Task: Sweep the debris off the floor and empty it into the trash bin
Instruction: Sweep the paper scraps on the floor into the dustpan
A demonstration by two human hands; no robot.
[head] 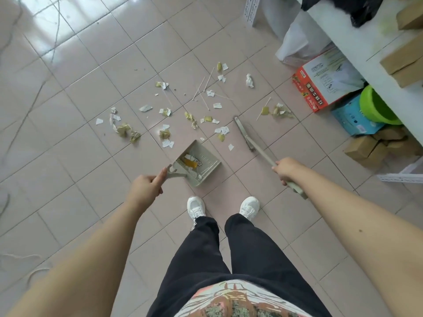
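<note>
Pink floor (68, 133) tiles, sweeping barely begun, most litter still loose.
The left hand (146, 188) grips the dustpan (207, 157) handle, a few scraps already in the pan. Debris (164, 134) is scattered across mid-floor. The right hand (287, 168) holds the broom (248, 140), which should next draw scraps panward. Boxes (320, 88) crowd the floor's right edge, and no bin is clearly visible.

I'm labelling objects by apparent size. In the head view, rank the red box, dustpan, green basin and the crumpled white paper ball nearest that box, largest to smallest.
1. red box
2. dustpan and green basin: about alike; the basin is partly hidden under the counter, so unranked
3. crumpled white paper ball
</note>
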